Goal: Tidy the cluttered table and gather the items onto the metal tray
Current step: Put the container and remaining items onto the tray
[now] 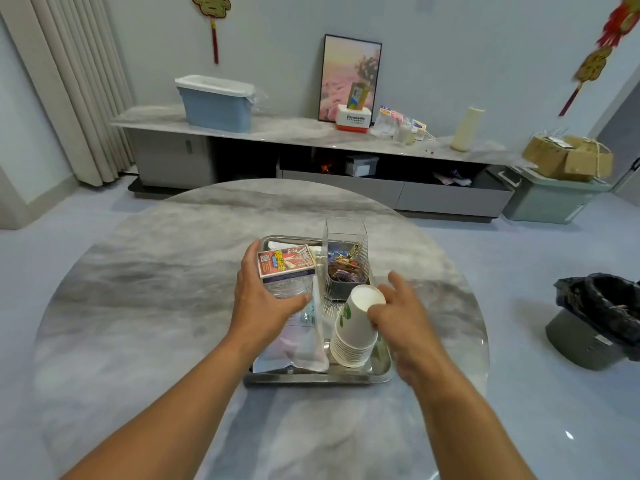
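A metal tray (318, 377) sits in the middle of the round marble table. On it lie a stack of white paper cups (355, 327) tipped on its side, a clear plastic bag (301, 344), a clear box of small items (346, 268), and a clear round container (287, 289) with a red card box (285, 263) on top. My left hand (263, 296) grips the round container from the left side. My right hand (398, 313) rests its fingers against the bottom end of the cup stack.
The marble table (173, 289) stretches around the tray on all sides. A bin with a black bag (599, 320) stands on the floor to the right. A low cabinet (311, 161) with boxes and a blue tub runs along the far wall.
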